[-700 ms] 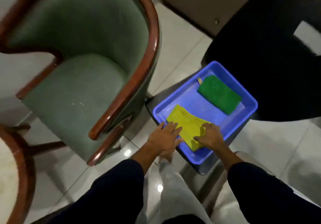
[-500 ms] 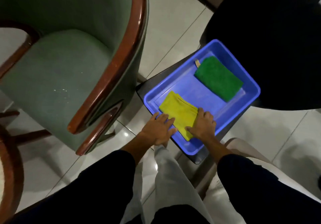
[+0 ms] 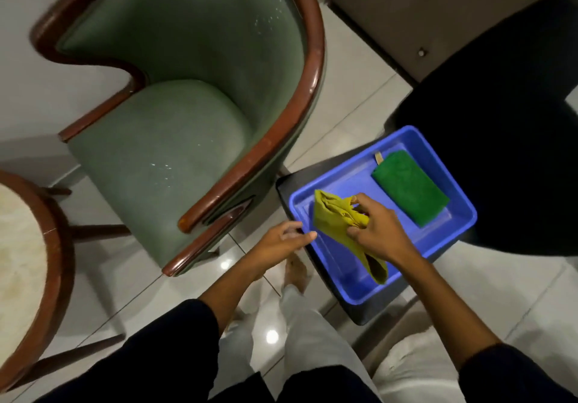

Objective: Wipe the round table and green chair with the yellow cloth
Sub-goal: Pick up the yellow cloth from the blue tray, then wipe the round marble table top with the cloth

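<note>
The yellow cloth hangs crumpled above the blue tray, gripped by my right hand. My left hand hovers just left of the tray's edge, fingers loosely apart, holding nothing. The green chair with its brown wooden frame stands to the left of the tray; pale specks dot its seat and backrest. Part of the round table, with a pale top and a wooden rim, shows at the left edge.
A folded green cloth lies in the tray's far end. The tray rests on a dark low stand. A black chair stands at the right. The floor is glossy white tile; my legs are below.
My right hand has lifted the yellow cloth off the tray floor and bunched it. My left hand has come off the cloth and moved left. The view has shifted back toward the chair.
</note>
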Available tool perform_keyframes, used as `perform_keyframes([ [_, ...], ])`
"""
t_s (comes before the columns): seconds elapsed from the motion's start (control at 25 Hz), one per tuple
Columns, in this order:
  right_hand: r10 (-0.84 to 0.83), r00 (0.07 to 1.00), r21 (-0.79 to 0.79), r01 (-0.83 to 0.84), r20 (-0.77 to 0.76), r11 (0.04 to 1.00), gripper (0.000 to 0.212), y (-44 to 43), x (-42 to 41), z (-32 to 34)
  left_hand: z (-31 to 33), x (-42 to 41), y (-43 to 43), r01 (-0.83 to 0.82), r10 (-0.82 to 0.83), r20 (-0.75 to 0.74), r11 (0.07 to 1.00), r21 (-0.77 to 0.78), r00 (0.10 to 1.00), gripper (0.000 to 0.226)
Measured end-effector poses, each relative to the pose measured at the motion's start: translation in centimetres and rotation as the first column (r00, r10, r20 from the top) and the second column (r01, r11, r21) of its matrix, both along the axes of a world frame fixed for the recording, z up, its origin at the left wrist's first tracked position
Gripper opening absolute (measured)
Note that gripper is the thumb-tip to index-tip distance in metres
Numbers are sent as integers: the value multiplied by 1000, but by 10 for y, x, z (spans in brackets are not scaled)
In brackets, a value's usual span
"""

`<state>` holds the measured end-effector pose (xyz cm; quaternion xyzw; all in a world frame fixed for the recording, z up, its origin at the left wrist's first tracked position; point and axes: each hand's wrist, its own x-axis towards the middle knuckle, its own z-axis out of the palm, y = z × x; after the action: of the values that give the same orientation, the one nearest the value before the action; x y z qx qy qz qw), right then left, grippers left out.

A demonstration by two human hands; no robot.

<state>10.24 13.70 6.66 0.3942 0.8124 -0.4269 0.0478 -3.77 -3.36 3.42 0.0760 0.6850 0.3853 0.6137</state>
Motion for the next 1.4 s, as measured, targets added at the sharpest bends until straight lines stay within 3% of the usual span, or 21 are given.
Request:
perform_keyframes([
  [0.08, -81, 986, -234, 45, -146, 971, 42, -1, -18, 41, 10, -7, -18, -63, 65, 222, 998, -14, 973, 72],
  [0.2, -193, 943, -649, -30, -271, 760, 46, -26, -64, 91, 20, -25, -70, -262, 203, 510, 964, 44, 836, 78],
  [0.32, -235, 934, -793, -75, -268, 605, 41, -63, -120, 108, 26, -53, -123, -479, 229, 704, 860, 178, 672, 74],
  [0.4, -179, 954, -803, -92, -241, 589, 45, -98, -159, 104, 30, -85, -161, -634, 350, 703, 751, 185, 619, 68],
  [0.52, -41, 986, -747, -95, -162, 658, 43, -172, -213, 82, 35, -150, -238, -781, 586, 569, 601, 171, 576, 50],
  [0.6, -18, 991, -786, -97, -136, 610, 45, -225, -247, 60, 33, -191, -297, -829, 664, 512, 517, 212, 545, 29],
  [0.72, -113, 989, -910, -37, -91, 413, 45, -302, -286, 20, 29, -233, -368, -892, 708, 545, 381, 242, 450, 30],
  [0.84, -180, 944, -927, 310, 275, 211, 60, -385, -307, -32, 15, -251, -403, -945, 707, 627, 248, 212, 326, 35],
  [0.92, -182, 936, -951, 309, 301, 20, 74, -429, -327, -49, 1, -258, -414, -967, 715, 651, 178, 181, 253, 35],
  [1.0, -347, 902, -966, 248, 257, -69, 71, -447, -364, -52, -8, -268, -424, -974, 713, 665, 138, 178, 223, 38],
  [1.12, -416, 901, -992, 120, 123, -32, 56, -455, -411, -56, -17, -284, -445, -976, 711, 677, 67, 206, 192, 44],
  [1.2, -368, 913, -983, 177, 178, -36, 57, -466, -414, -69, -21, -290, -458, -975, 703, 692, 8, 222, 163, 48],
  [1.32, -341, 923, -984, 156, 177, -87, 47, -485, -415, -83, -26, -292, -465, -973, 695, 699, 10, 229, 171, 47],
  [1.4, -443, 892, -996, 86, 89, -26, 43, -478, -434, -88, -31, -300, -473, -970, 738, 649, 28, 240, 182, 37],
])
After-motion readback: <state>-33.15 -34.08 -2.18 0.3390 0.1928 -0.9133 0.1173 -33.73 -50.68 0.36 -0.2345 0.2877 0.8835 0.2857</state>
